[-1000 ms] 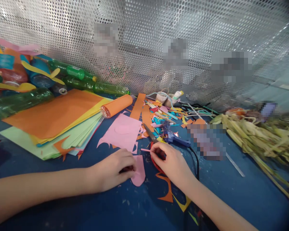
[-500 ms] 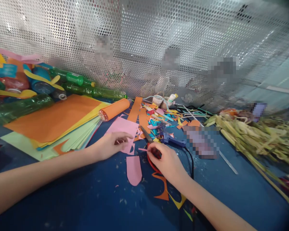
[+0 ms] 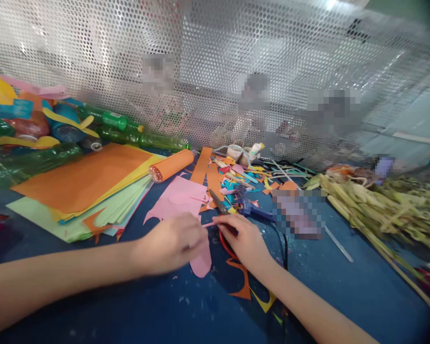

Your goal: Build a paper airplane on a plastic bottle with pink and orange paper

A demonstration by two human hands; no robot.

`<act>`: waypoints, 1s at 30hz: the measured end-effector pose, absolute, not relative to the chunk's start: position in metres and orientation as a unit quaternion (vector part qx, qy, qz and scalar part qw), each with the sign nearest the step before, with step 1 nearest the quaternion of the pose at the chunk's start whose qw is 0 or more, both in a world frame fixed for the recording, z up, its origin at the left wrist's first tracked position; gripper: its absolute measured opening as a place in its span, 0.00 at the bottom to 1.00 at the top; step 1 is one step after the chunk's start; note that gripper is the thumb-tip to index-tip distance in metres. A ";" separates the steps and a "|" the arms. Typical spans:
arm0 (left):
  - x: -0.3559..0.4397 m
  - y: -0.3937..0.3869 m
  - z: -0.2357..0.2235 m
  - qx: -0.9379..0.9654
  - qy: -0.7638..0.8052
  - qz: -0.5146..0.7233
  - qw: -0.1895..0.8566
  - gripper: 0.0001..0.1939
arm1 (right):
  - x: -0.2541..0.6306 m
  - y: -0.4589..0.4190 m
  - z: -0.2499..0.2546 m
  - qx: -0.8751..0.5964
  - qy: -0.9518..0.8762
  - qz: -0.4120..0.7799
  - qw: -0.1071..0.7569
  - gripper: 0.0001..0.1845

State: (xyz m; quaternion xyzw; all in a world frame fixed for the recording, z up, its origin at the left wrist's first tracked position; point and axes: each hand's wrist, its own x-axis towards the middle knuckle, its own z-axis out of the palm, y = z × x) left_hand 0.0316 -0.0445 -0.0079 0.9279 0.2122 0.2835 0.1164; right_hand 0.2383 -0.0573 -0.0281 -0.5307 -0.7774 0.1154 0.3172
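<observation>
My right hand (image 3: 247,241) pinches a thin pink paper strip (image 3: 209,224) between thumb and fingers. Under that hand lie scissors (image 3: 218,201), with grey blades pointing away from me and a red handle partly hidden. My left hand (image 3: 174,243) is smeared by motion, close to the strip's left end; whether its fingers hold anything does not show. Below and behind it is a pink paper cutout with a rounded end (image 3: 202,263), partly covered. Just beyond the left hand a larger pink sheet (image 3: 172,191) with cut edges lies flat on the blue table (image 3: 146,306).
A blue glue gun (image 3: 254,209) with a black cord lies beyond my right hand. Coloured sheets (image 3: 86,177), an orange-wrapped bottle (image 3: 172,165) and green bottles (image 3: 161,140) are at left. Paper scraps (image 3: 240,174) fill the middle; dried husks (image 3: 380,205) lie right.
My left hand has moved from the larger pink sheet towards me and right, now partly over the rounded pink cutout. The right hand stays almost in place with the pink strip.
</observation>
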 end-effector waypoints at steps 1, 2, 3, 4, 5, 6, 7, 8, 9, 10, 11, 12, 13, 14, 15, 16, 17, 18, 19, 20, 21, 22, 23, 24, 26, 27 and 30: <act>0.031 -0.061 -0.008 0.950 0.160 0.249 0.103 0.12 | 0.237 -0.056 -0.030 -0.533 -0.776 0.106 0.319 0.11; 0.030 -0.075 -0.010 0.959 0.150 0.226 0.082 0.13 | 0.236 -0.055 -0.032 -0.537 -0.776 0.096 0.316 0.11; 0.028 -0.087 -0.012 0.964 0.152 0.209 0.063 0.18 | 0.234 -0.055 -0.032 -0.540 -0.778 0.085 0.311 0.11; 0.027 -0.096 -0.016 0.965 0.167 0.196 0.050 0.23 | 0.233 -0.054 -0.032 -0.538 -0.783 0.073 0.302 0.10; 0.026 -0.102 -0.019 0.965 0.182 0.182 0.045 0.26 | 0.233 -0.054 -0.031 -0.531 -0.794 0.060 0.291 0.10; 0.026 -0.105 -0.022 0.966 0.196 0.165 0.045 0.27 | 0.233 -0.054 -0.029 -0.520 -0.806 0.046 0.278 0.10; 0.025 -0.106 -0.025 0.965 0.206 0.152 0.049 0.28 | 0.236 -0.054 -0.025 -0.509 -0.818 0.030 0.266 0.10; 0.025 -0.106 -0.028 0.965 0.212 0.142 0.053 0.28 | 0.240 -0.053 -0.021 -0.504 -0.825 0.013 0.255 0.10; 0.024 -0.105 -0.029 0.965 0.214 0.138 0.058 0.28 | 0.245 -0.051 -0.017 -0.508 -0.826 -0.007 0.244 0.10; 0.024 -0.103 -0.030 0.965 0.213 0.138 0.062 0.27 | 0.253 -0.049 -0.014 -0.525 -0.816 -0.030 0.238 0.10; 0.024 -0.102 -0.030 0.966 0.209 0.141 0.064 0.27 | 0.262 -0.045 -0.011 -0.550 -0.803 -0.058 0.224 0.11; 0.024 -0.101 -0.029 0.966 0.203 0.146 0.066 0.26 | 0.272 -0.041 -0.009 -0.582 -0.780 -0.098 0.211 0.14; 0.024 -0.101 -0.029 0.966 0.199 0.151 0.067 0.26 | 0.283 -0.037 -0.009 -0.610 -0.759 -0.135 0.183 0.18; 0.023 -0.101 -0.029 0.966 0.195 0.156 0.068 0.26 | 0.293 -0.032 -0.011 -0.635 -0.741 -0.157 0.153 0.21; 0.023 -0.101 -0.029 0.965 0.193 0.161 0.069 0.25 | 0.302 -0.027 -0.013 -0.648 -0.736 -0.155 0.120 0.23; 0.022 -0.102 -0.029 0.965 0.191 0.165 0.069 0.26 | 0.310 -0.023 -0.017 -0.653 -0.740 -0.134 0.093 0.23; 0.022 -0.102 -0.029 0.964 0.192 0.168 0.068 0.26 | 0.316 -0.019 -0.020 -0.654 -0.745 -0.110 0.076 0.23; 0.022 -0.103 -0.030 0.964 0.196 0.169 0.065 0.27 | 0.321 -0.016 -0.024 -0.653 -0.749 -0.091 0.073 0.23; 0.021 -0.104 -0.030 0.963 0.203 0.167 0.061 0.28 | 0.324 -0.013 -0.026 -0.651 -0.752 -0.075 0.075 0.22; 0.021 -0.104 -0.030 0.962 0.212 0.164 0.058 0.29 | 0.325 -0.012 -0.028 -0.650 -0.753 -0.066 0.081 0.21; 0.021 -0.104 -0.030 0.960 0.222 0.159 0.055 0.30 | 0.326 -0.011 -0.028 -0.651 -0.751 -0.065 0.088 0.20; 0.021 -0.104 -0.030 0.959 0.231 0.154 0.055 0.30 | 0.326 -0.011 -0.027 -0.653 -0.749 -0.067 0.093 0.19; 0.021 -0.104 -0.030 0.958 0.237 0.150 0.056 0.30 | 0.326 -0.012 -0.025 -0.654 -0.746 -0.075 0.095 0.18; 0.022 -0.104 -0.030 0.958 0.240 0.145 0.059 0.30 | 0.325 -0.013 -0.023 -0.655 -0.744 -0.089 0.098 0.18; 0.022 -0.104 -0.030 0.959 0.238 0.137 0.064 0.30 | 0.323 -0.016 -0.015 -0.653 -0.739 -0.131 0.104 0.18; 0.022 -0.103 -0.030 0.960 0.237 0.133 0.065 0.29 | 0.322 -0.017 -0.010 -0.651 -0.735 -0.157 0.111 0.18; 0.023 -0.103 -0.031 0.962 0.231 0.130 0.065 0.29 | 0.319 -0.021 0.002 -0.652 -0.711 -0.206 0.162 0.21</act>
